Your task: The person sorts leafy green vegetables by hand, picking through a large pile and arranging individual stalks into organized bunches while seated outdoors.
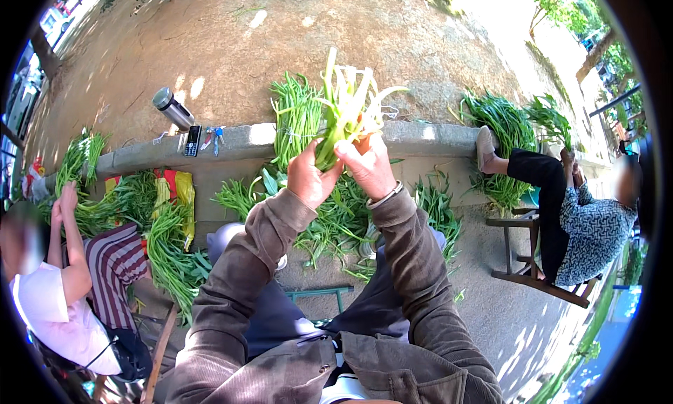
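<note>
Both my hands hold one bunch of green stalks raised in front of me, its pale cut ends pointing up and away. My left hand grips the bunch low on its left side. My right hand is closed around it from the right, with a bracelet on the wrist. Below the bunch lies a loose heap of the same greens on the pavement between my knees.
A low concrete curb runs across, bearing a metal flask, a phone, keys and more greens. One person sits at my left among greens. Another sits on a wooden stool at the right, beside greens.
</note>
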Tool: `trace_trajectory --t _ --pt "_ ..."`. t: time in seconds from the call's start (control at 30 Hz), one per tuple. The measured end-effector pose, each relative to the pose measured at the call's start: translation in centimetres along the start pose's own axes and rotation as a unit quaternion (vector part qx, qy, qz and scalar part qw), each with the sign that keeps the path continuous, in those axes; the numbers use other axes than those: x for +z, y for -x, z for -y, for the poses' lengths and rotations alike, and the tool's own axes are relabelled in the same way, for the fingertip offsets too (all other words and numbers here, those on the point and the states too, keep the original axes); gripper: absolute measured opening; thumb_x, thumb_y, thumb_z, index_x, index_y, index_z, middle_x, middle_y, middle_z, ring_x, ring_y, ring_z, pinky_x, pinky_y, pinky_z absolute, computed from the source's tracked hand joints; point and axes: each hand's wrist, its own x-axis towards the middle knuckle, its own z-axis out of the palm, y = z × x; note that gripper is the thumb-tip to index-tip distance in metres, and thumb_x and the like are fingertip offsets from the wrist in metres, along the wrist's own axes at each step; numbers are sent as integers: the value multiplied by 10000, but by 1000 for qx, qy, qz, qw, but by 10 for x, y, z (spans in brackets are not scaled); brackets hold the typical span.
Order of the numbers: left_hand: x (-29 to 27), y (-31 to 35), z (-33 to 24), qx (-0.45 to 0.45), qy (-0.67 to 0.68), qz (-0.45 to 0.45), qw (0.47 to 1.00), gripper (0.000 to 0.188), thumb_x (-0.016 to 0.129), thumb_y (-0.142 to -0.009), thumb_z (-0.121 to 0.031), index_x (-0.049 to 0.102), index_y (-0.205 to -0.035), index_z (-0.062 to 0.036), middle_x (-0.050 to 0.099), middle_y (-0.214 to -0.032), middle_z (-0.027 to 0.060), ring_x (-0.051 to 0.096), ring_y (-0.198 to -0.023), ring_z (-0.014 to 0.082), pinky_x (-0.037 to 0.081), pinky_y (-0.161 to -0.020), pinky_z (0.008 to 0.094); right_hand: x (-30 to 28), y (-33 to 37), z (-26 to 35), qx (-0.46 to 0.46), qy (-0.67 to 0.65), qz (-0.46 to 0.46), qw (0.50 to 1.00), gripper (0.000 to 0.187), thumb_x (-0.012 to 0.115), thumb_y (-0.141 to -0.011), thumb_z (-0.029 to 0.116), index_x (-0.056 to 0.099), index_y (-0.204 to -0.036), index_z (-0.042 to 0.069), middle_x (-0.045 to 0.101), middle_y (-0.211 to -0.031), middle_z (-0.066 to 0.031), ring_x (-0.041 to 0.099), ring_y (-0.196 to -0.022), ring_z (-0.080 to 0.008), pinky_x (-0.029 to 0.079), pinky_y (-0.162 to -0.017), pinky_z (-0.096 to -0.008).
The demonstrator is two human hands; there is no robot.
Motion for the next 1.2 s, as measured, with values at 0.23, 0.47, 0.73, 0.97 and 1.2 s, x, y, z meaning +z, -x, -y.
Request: trace_trajectory --t 0.23,0.47,0.73,0.97,1.2 --pt "13 -8 -10 -358 737 122 560 643 663 -728 57 366 -1287 -56 429 -1270 121 391 -1194 160 318 -998 322 -8 0 -2 59 -20 -18 998 237 529 -872 88 523 -1079 -26 641 -921 -98 599 -830 -128 487 -739 -266" --pt "-30 -19 -17 -75 321 309 892 916 722 -667 44 145 -1370 -69 380 -1262 69 381 -1187 169 331 -980 301 -9 6 8 105 -25 72 992 193 541 -861 72 539 -1037 -8 618 -868 -39 565 -769 -94 470 -706 -246" --pt "-11 -30 -19 46 366 293 882 471 738 -701 -87 492 -1101 -45 544 -952 -10 509 -860 69 440 -703 227 -4 11 7 -22 32 90 995 261 568 -871 167 563 -1082 14 617 -923 -64 565 -808 -152 448 -765 -281" --pt "-16 -11 -6 -140 311 347 874 324 743 -713 -124 605 -990 -29 603 -854 33 537 -550 87 435 -468 207 -20 4 -3 30 145 129 981 305 658 -787 183 570 -1025 15 580 -909 -119 567 -817 -210 454 -731 -313" --pt "-36 -13 -29 -166 240 195 937 226 684 -762 -102 604 -964 -41 578 -704 -1 496 -492 51 384 -395 193 -24 -1 0 96 18 107 989 119 603 -834 74 565 -924 6 605 -894 -42 573 -790 -88 480 -703 -245"
